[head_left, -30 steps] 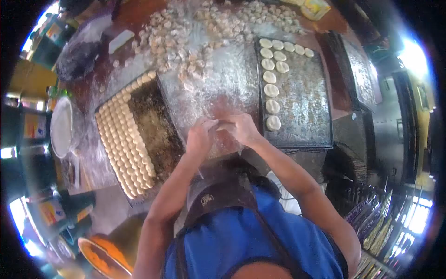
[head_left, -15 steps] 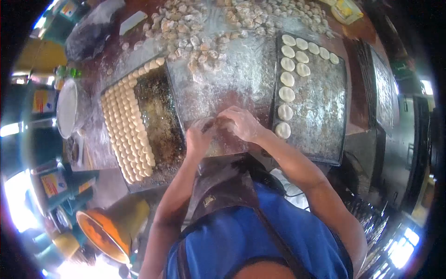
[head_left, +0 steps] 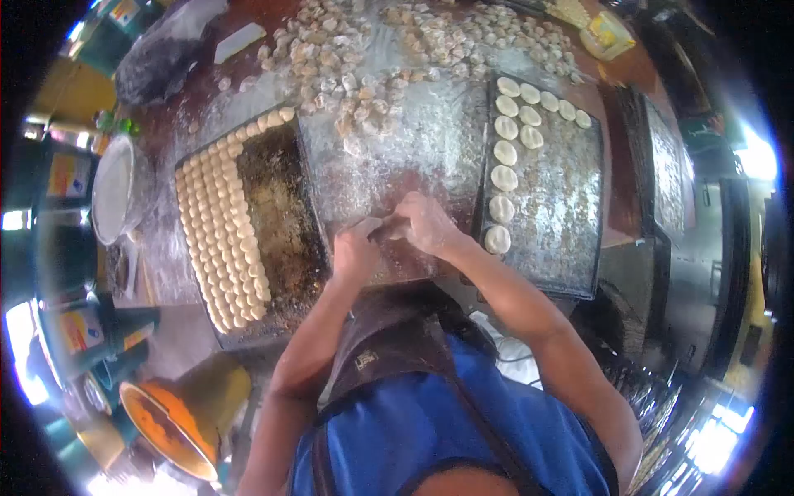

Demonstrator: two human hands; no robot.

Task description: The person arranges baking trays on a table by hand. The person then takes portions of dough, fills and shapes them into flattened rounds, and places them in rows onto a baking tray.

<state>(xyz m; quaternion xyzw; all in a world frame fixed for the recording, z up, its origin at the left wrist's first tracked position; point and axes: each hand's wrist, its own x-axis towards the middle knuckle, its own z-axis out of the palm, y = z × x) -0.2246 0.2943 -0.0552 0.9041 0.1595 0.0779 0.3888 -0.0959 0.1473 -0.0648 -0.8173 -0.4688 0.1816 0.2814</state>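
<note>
Just above the table's near edge, my left hand (head_left: 357, 250) and my right hand (head_left: 428, 225) meet at the fingertips, both floury. Their fingers are curled and closed. Whatever they pinch between them is hidden and too small to name. Left of them lies a dark tray (head_left: 285, 215) with tight rows of small dough balls (head_left: 217, 231) along its left side and far edge. To the right, another dark tray (head_left: 554, 215) carries flattened dough rounds (head_left: 504, 177) down its left side and across its far end. Floured lumps (head_left: 360, 107) are heaped beyond my hands.
Flour dusts the table (head_left: 397, 157). A round white-rimmed container (head_left: 116, 190) stands at the left edge, near a dark plastic bag (head_left: 161, 58). A yellow tub (head_left: 606, 35) sits far right, above stacked trays (head_left: 662, 157). An orange-lined bucket (head_left: 178, 422) is low on the left.
The view has shifted a little, so the trays appear slightly moved. My hands stay together at the same place, with the fingers slightly rearranged. The dough on both trays looks the same.
</note>
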